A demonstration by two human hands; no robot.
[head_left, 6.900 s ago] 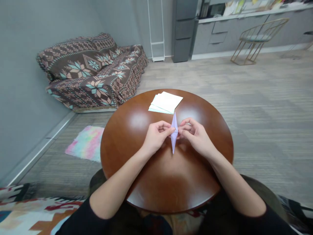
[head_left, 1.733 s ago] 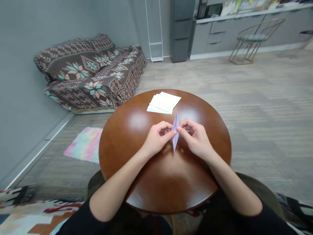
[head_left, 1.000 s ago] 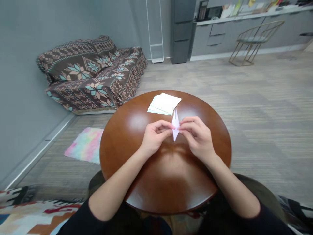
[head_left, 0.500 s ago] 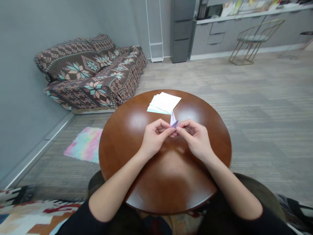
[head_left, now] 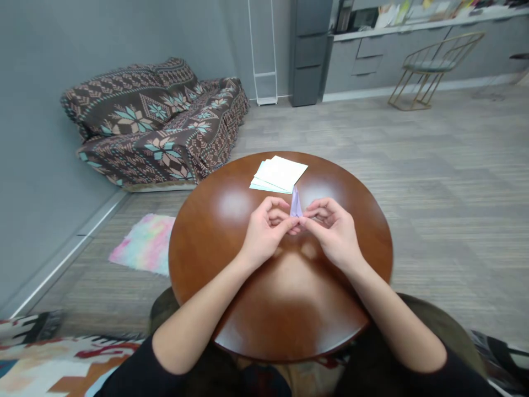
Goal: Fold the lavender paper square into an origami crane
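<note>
Lilac paper is being pinched by left hand and right hand, nearside of paper stack; folding seemingly underway, next crease probably needing steady pressure.

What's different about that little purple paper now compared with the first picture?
The purple paper was a long, narrow diamond with a point at each end. Now its near point no longer shows, apparently folded up toward the far end. The left hand and right hand hold its near edge. The pale sheets stayed where they were on the table.
</note>
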